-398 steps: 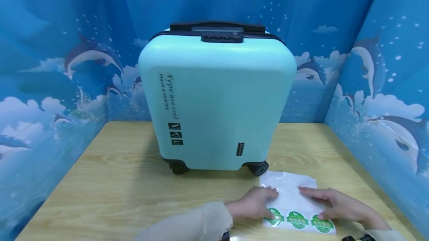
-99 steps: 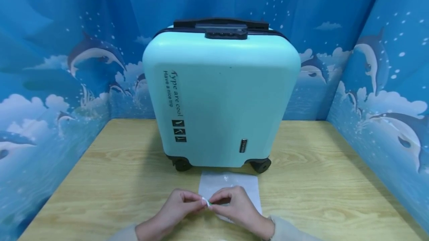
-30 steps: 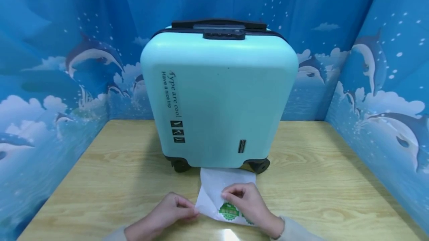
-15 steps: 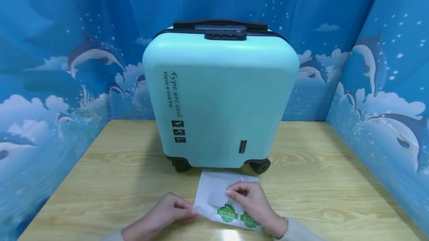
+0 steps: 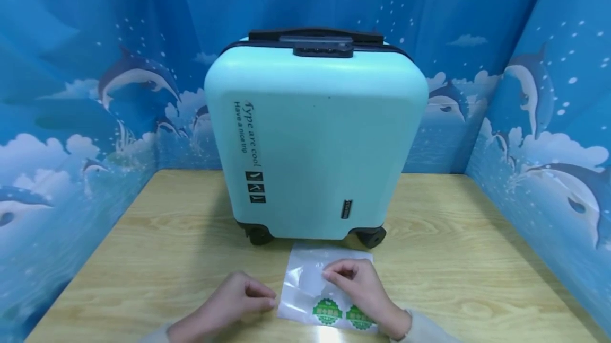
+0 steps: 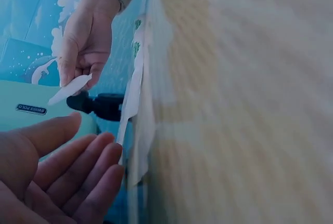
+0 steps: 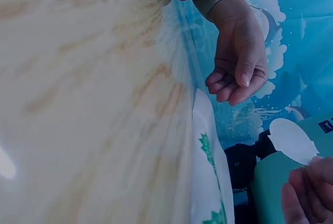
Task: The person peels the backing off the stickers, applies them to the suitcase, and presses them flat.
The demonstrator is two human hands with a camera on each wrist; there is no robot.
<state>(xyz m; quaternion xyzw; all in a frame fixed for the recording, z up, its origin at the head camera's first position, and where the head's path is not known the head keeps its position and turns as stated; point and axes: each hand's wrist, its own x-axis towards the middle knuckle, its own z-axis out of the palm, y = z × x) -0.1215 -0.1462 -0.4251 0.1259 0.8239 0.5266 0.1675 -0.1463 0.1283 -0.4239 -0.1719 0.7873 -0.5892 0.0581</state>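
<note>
My right hand (image 5: 360, 287) pinches a round sticker (image 7: 291, 141) by its edge between thumb and fingers, its plain white side showing in both wrist views. The sticker is held above a white backing sheet (image 5: 293, 308) on the table, against which it barely stands out in the head view. Two green scalloped stickers, a left one (image 5: 327, 311) and a right one (image 5: 359, 317) partly behind my right hand, remain on the sheet's near edge. Left of the sheet, my left hand (image 5: 231, 300) holds nothing, its fingers loosely bent and apart from the sheet in the head view.
An upright mint-green suitcase (image 5: 310, 147) stands behind the sheet, with a black handle (image 5: 315, 33) on top and black wheels (image 5: 371, 237) below. Blue dolphin-print curtains (image 5: 544, 94) enclose the back and sides of the wooden table (image 5: 458, 263).
Earlier, both hands touched the sheet at the right, with three green stickers showing; it then came to the middle and one sticker came off. Just now my left hand let go of the sheet's corner.
</note>
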